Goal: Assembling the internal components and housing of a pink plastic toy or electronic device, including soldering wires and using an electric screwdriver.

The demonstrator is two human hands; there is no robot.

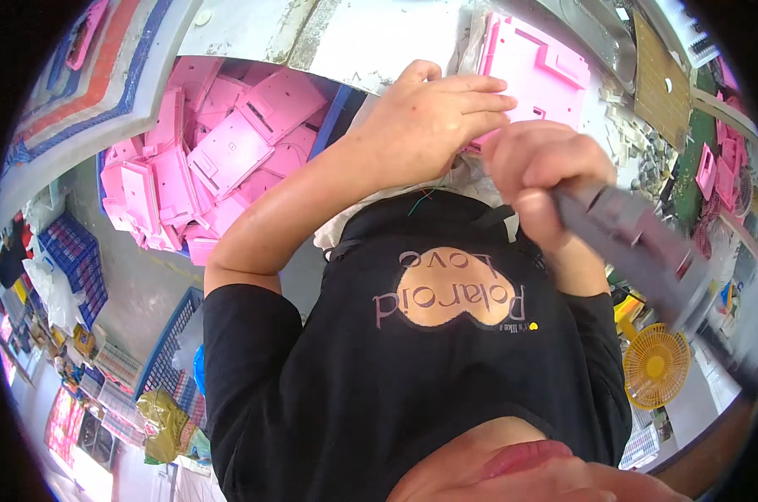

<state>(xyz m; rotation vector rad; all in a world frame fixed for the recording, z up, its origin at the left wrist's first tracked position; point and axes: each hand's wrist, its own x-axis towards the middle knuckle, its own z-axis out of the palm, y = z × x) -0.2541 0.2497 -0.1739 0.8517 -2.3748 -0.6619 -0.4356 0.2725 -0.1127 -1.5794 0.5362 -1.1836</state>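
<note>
A pink plastic panel (pixel 555 88) with raised blocks and small slots lies on the worktable at the top, right of centre. My left hand (pixel 437 109) reaches over its left edge, fingers stretched out and fingertips resting on it. Nothing shows gripped in that hand. By the panel's near edge, my right hand (pixel 550 167) is closed round a dark grey electric screwdriver (pixel 630 230). Its body slants down to the right and is smeared by motion. The working tip is hidden behind the hand.
A blue crate (pixel 333 121) heaped with pink panels (pixel 232 151) stands left of my arm. Small loose parts (pixel 638 142) lie right of the panel, beside a brown board (pixel 663 84). Lower right is a yellow basket (pixel 657 366); a blue basket (pixel 165 343) sits lower left.
</note>
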